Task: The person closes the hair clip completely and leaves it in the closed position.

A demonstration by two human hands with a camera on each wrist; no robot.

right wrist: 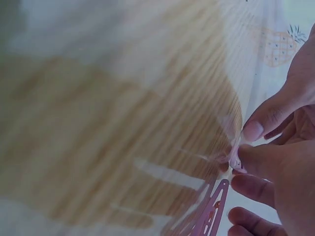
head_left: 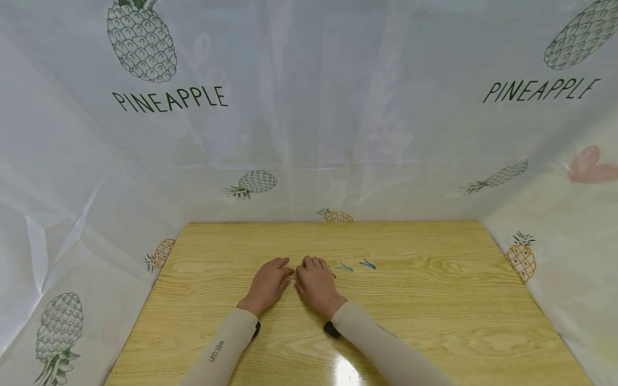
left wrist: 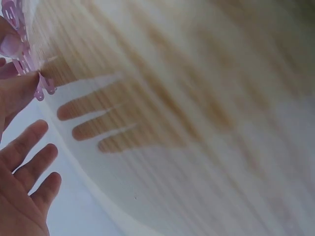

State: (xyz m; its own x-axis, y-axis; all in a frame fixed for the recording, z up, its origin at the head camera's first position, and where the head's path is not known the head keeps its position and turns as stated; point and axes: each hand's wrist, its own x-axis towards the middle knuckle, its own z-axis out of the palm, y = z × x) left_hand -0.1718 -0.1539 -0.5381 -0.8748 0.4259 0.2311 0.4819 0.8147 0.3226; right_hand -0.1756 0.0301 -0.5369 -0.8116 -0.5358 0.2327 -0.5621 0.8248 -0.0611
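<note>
In the head view both hands meet over the table. My left hand (head_left: 270, 281) pinches a pink snap hair clip (left wrist: 27, 66) with cut-outs between thumb and index finger, the other fingers spread. My right hand (head_left: 316, 281) grips pink hair clip material (right wrist: 235, 160) between thumb and index fingertip; I cannot tell whether both hands hold the same clip. Below those fingers in the right wrist view, another mauve-pink hair clip (right wrist: 211, 214) lies on the table. Beside the right hand, a reddish clip (head_left: 332, 272) is partly hidden.
To the right of the hands on the wooden table (head_left: 434, 300) lie a teal hair clip (head_left: 345, 267) and a blue hair clip (head_left: 368, 264). A white pineapple-printed sheet (head_left: 318, 134) rises behind and along both sides of the table.
</note>
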